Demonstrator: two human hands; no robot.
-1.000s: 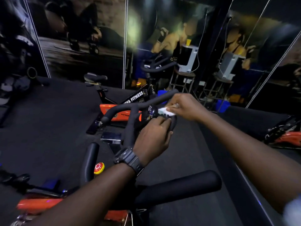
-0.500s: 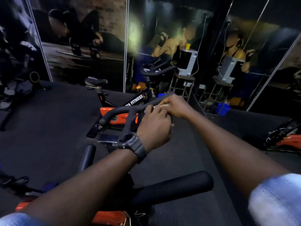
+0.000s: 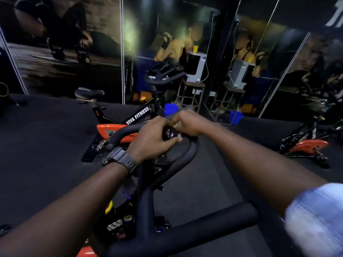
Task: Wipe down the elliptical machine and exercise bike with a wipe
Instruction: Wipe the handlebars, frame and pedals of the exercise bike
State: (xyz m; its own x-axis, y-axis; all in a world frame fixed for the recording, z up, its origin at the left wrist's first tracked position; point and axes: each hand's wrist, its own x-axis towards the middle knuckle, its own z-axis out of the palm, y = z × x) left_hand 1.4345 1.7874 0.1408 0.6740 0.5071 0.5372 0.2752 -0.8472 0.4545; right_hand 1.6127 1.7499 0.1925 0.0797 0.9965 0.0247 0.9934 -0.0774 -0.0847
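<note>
The left hand (image 3: 152, 140) curls its grip around the small glossy black console knob (image 3: 169, 134) at the centre of the black padded handlebar (image 3: 185, 160), likely steadying it. The right hand (image 3: 191, 123) pinches a crumpled pale wipe (image 3: 177, 125) against the knob's far side; the wipe is mostly hidden, seemingly bunched small.

- Both hands met at the front of the near bike's handlebar (image 3: 187, 158), the left hand (image 3: 152, 140) just left of the right hand (image 3: 193, 123).
- A second bike (image 3: 130, 119) stood beyond them.
- A third bike (image 3: 306, 143) lay far right.
</note>
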